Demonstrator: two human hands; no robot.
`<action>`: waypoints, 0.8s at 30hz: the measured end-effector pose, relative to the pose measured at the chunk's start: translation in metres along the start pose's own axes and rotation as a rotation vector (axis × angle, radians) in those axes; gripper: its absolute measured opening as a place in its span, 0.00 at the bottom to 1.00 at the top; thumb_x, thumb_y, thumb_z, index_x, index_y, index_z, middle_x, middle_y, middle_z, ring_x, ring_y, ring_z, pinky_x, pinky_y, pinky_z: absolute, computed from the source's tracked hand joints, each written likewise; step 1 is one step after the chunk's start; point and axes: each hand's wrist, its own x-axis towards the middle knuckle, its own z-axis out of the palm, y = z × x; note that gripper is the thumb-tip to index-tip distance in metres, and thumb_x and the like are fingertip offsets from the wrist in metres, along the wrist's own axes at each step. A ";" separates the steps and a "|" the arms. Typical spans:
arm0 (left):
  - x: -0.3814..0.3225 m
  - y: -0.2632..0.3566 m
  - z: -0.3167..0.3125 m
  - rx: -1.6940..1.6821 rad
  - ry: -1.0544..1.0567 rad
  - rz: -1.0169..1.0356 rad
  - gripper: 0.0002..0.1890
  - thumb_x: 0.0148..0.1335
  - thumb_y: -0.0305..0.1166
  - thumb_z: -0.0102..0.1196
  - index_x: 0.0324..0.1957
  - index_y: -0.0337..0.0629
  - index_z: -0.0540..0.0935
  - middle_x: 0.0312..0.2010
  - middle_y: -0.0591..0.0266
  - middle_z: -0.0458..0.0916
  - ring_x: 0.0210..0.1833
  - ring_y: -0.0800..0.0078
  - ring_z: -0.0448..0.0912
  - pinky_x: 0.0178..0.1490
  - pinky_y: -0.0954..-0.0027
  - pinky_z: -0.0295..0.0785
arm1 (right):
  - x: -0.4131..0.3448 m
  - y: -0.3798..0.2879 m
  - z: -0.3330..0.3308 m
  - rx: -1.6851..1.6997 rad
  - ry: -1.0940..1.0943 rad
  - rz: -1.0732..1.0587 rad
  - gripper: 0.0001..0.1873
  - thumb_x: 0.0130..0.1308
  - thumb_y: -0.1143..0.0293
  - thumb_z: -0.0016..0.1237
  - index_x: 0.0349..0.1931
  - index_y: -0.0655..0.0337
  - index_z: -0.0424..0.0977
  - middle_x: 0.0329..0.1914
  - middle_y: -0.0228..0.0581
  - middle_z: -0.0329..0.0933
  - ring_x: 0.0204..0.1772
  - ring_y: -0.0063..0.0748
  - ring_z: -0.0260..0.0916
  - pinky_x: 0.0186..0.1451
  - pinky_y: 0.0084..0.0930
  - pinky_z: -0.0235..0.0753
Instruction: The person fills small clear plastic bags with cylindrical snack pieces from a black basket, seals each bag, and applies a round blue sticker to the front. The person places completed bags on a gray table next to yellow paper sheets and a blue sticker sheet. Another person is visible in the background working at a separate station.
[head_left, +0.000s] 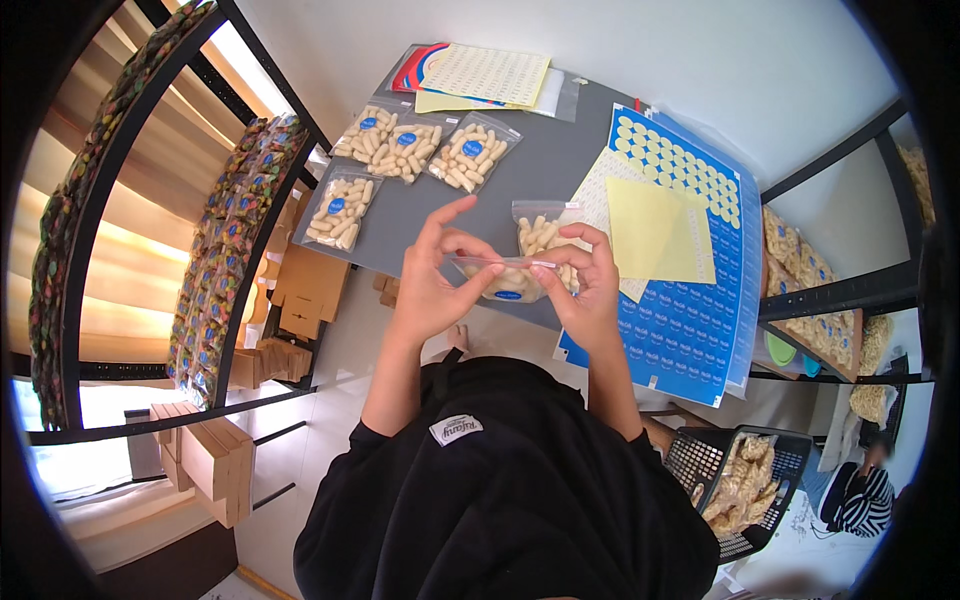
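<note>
Between both hands hangs a clear zip-lock bag (517, 288) of pale stick-shaped snacks, with a round blue sticker low on its front. My left hand (442, 277) pinches its top edge between thumb and finger at the left. Farther right along that same edge, my right hand (581, 281) pinches beside a small white label. Another filled bag (536, 231) lies on the grey table (544, 157) just behind, partly hidden by my right hand. Several stickered bags (469, 154) of the same snacks lie at the table's left side.
Blue sticker sheets (675, 322) and a yellow backing sheet (660, 232) cover the table's right. Label sheets (487, 75) lie at the back. Shelves of packed bags (240, 247) stand left. A black basket (784, 480) holds bagged snacks at lower right; a person (862, 499) sits beyond.
</note>
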 end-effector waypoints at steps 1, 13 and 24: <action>0.001 -0.002 -0.004 -0.011 0.006 -0.018 0.36 0.47 0.22 0.63 0.59 0.35 0.63 0.27 0.65 0.82 0.33 0.78 0.77 0.42 0.77 0.69 | 0.001 0.001 0.000 -0.012 -0.001 -0.004 0.18 0.56 0.76 0.54 0.45 0.67 0.64 0.32 0.36 0.79 0.38 0.27 0.75 0.52 0.27 0.66; 0.016 -0.014 -0.014 -0.074 -0.113 0.011 0.42 0.51 0.21 0.60 0.67 0.37 0.52 0.29 0.61 0.80 0.35 0.76 0.78 0.44 0.74 0.71 | 0.014 0.003 0.004 0.248 0.039 0.121 0.25 0.58 0.82 0.50 0.54 0.69 0.56 0.35 0.45 0.79 0.43 0.27 0.76 0.48 0.23 0.73; 0.022 -0.008 0.006 -0.062 -0.092 0.065 0.42 0.53 0.20 0.58 0.67 0.36 0.48 0.30 0.62 0.79 0.37 0.78 0.77 0.45 0.74 0.72 | 0.017 0.005 0.010 0.161 0.053 0.085 0.34 0.54 0.82 0.54 0.60 0.71 0.53 0.34 0.39 0.78 0.42 0.23 0.74 0.50 0.20 0.70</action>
